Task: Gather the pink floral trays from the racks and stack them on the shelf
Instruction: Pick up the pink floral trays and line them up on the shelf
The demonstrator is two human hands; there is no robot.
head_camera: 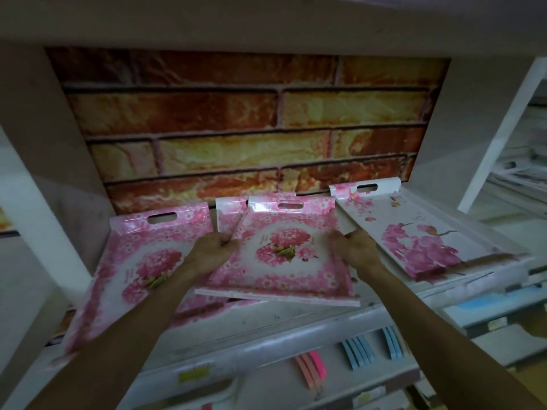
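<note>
A pink floral tray (284, 261) sits at the middle of the white shelf (266, 324), on top of other pink trays whose edges show beneath it. My left hand (211, 251) grips its left rim and my right hand (356, 247) grips its right rim. A second pink floral tray (133, 261) lies tilted to the left, partly under my left forearm. Another tray's handle end (229, 207) pokes out behind the held one.
A white tray with pink blossom branches (414, 232) lies at the right of the shelf. A brick-pattern panel (242, 128) backs the compartment. Below the shelf lip hang pink (313, 365) and blue (358, 350) plastic items. More shelving stands at the far right.
</note>
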